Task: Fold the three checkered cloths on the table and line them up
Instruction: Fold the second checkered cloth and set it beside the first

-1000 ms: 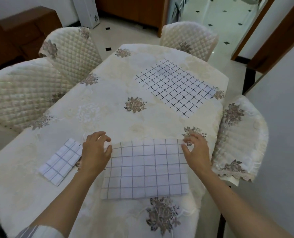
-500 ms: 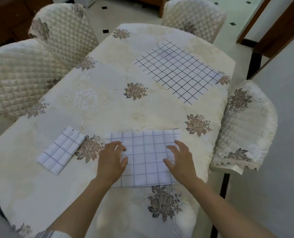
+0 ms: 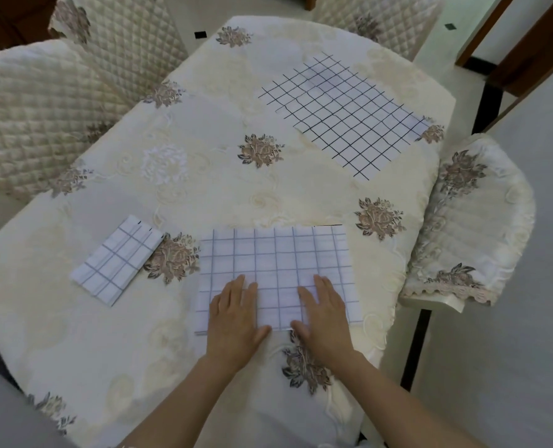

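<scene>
- Two flat hands are what you have nearest you: your left hand (image 3: 234, 313) and right hand (image 3: 325, 313) lie palm down, fingers spread and gripping nothing, side by side on the near edge of the half-folded cloth (image 3: 276, 270).
- That cloth sits at the near rim of the table (image 3: 204, 176), doubled over once (a wide rectangle, so judge it one or two folds short).
- Just to its left, apart from it, lies the small folded cloth (image 3: 117, 258), which looks finished but is angled and not lined up.
- Farthest off, toward the right rim, the unfolded cloth (image 3: 346, 113) is spread open and untouched.
- Since a second ago, your hands have slid back from the far corners to the near edge, pressing the fold down.
</scene>
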